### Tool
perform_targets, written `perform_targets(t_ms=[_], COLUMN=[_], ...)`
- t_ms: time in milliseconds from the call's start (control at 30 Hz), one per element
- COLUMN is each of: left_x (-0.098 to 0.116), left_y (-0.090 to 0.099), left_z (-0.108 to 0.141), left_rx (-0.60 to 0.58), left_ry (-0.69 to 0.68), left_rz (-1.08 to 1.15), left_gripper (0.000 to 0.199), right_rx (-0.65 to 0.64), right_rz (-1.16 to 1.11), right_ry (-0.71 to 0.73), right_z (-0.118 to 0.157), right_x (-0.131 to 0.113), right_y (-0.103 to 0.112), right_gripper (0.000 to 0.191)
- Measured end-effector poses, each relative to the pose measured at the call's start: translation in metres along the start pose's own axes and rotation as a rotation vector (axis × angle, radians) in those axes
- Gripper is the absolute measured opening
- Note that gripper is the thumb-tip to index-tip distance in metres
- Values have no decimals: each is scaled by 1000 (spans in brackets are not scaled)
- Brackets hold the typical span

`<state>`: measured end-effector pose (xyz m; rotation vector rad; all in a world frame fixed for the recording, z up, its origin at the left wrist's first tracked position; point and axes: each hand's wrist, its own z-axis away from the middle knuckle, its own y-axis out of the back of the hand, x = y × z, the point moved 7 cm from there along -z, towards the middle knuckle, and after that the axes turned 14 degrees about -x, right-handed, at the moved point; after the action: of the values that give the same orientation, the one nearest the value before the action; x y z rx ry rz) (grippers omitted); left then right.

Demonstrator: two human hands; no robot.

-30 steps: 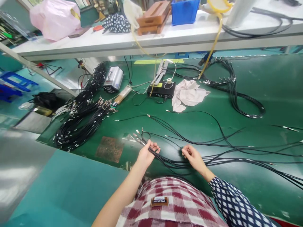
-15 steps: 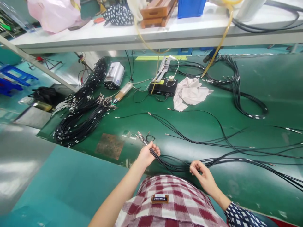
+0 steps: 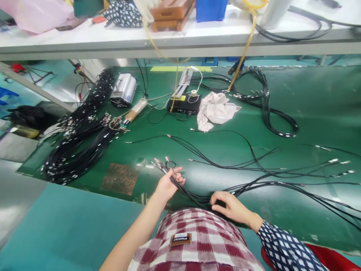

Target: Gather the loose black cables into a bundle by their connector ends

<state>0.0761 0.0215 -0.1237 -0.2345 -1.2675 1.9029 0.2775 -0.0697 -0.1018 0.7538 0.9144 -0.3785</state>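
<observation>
My left hand [image 3: 170, 183] is closed round a bundle of thin black cables [image 3: 194, 196], just behind their metal connector ends [image 3: 160, 165]. Its index finger points outward while the palm and thumb keep the cables together. Further along the same bundle, by the checked apron [image 3: 194, 226], my right hand [image 3: 232, 206] curls over the cables with thumb and fingers bent. Its fingertips are partly hidden, and the grip looks loose. A small cable loop [image 3: 170, 164] lies beyond my left hand. More loose black cables [image 3: 208, 156] spread across the green bench top [image 3: 158, 128].
Coiled cable bundles lie at left [image 3: 76, 160] and back right [image 3: 282, 132]. Behind stand a silver device [image 3: 124, 88], a black box [image 3: 180, 106] and a crumpled cloth [image 3: 218, 109]. A white shelf [image 3: 113, 47] crosses above. A brown plate [image 3: 120, 178] lies near the front edge.
The view has swung right, so the scene sits further left. My right hand has slid slightly towards my left along the cables. My left index finger has straightened; the left hand still holds the bundle.
</observation>
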Motion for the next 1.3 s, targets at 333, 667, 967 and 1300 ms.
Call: perform_targets(t_ms=[333,667,967,1300], left_x=[-1,1,-1,-4], left_y=[-14,-17,-64,-16], left_z=[7,14,7,16], left_rx=[-17,-53,-137,44], left_ry=[-67,-81,-104,-240], left_rz=[-75,-174,-264,-186], left_gripper=[42,31,34,40], right_rx=[427,501,454,354], right_rz=[421,464,-208,-66], right_ry=[-193,-129,138,-264], right_z=[-61,-85,-94,-141], right_x=[46,-5,-114,-9], right_y=[84,92,67,73], right_gripper=[26,16,15,40])
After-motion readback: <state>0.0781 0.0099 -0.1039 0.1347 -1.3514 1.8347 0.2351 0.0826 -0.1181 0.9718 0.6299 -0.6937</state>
